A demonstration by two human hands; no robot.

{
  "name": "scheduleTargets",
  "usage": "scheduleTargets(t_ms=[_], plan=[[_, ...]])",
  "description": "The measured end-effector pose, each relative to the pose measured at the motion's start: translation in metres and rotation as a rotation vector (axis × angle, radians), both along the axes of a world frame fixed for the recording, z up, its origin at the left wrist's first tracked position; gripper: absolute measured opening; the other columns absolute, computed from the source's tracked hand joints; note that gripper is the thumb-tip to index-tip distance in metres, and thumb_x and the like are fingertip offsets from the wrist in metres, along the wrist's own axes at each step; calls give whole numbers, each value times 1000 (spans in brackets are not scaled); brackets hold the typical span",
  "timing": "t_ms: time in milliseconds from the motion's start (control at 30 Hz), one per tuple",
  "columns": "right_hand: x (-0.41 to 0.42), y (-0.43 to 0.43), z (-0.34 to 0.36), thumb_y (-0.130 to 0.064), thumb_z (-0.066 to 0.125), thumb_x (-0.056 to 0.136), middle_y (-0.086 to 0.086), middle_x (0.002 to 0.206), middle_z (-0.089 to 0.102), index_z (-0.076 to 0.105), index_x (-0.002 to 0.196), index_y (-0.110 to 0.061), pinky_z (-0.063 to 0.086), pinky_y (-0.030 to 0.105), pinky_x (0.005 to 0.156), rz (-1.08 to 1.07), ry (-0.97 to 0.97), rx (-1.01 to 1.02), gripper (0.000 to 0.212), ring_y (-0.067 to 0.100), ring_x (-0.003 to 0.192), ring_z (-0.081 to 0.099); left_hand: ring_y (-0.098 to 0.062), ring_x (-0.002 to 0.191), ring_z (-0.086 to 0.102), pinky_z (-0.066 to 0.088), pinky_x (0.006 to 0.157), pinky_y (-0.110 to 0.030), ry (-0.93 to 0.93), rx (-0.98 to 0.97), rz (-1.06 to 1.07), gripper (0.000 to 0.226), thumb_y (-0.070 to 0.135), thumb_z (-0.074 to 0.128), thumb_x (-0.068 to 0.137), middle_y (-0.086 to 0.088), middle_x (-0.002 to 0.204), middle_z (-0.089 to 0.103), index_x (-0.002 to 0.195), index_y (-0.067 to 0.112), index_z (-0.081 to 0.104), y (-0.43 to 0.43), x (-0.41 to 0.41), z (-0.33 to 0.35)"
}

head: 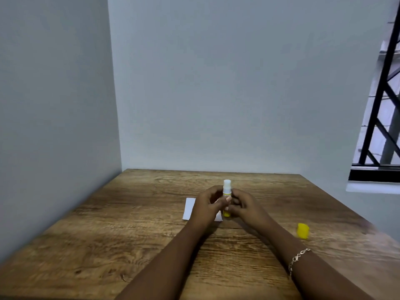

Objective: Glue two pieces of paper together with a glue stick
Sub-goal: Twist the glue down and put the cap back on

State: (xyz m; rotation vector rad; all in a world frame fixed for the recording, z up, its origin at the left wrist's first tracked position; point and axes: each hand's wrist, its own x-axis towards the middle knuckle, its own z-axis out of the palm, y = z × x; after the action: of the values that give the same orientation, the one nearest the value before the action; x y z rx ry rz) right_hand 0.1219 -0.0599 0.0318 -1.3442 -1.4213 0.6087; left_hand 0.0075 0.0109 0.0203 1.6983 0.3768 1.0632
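An uncapped glue stick, yellow with a white tip, stands upright above the middle of the wooden table. My left hand and my right hand both grip its body, the white tip poking out above the fingers. White paper lies flat on the table under and to the left of my hands; my hands hide most of it, so I cannot tell whether it is one piece or two. The yellow cap lies on the table to the right, apart from my hands.
The table sits in a corner, with grey walls close on the left and at the back. A window with a black metal frame is at the upper right. A bracelet is on my right wrist.
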Motion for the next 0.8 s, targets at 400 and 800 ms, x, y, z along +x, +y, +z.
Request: scheduleTargets(t_ms=[400, 800], plan=[[27, 1, 5, 18, 54, 77, 15, 85, 66, 62, 100, -1, 53, 17, 65, -6, 161, 55, 32, 9, 73, 65, -5, 53, 60, 44, 49, -17, -8, -144, -104, 5, 0, 59, 85, 5, 57, 68, 88, 2, 63, 10, 32, 26], [22, 2, 3, 2, 65, 77, 3, 78, 60, 64, 98, -14, 49, 31, 68, -17, 102, 41, 27, 13, 74, 57, -17, 82, 68, 55, 77, -26, -63, -159, -171, 15, 5, 56, 88, -6, 88, 72, 100, 1, 65, 23, 30, 17]])
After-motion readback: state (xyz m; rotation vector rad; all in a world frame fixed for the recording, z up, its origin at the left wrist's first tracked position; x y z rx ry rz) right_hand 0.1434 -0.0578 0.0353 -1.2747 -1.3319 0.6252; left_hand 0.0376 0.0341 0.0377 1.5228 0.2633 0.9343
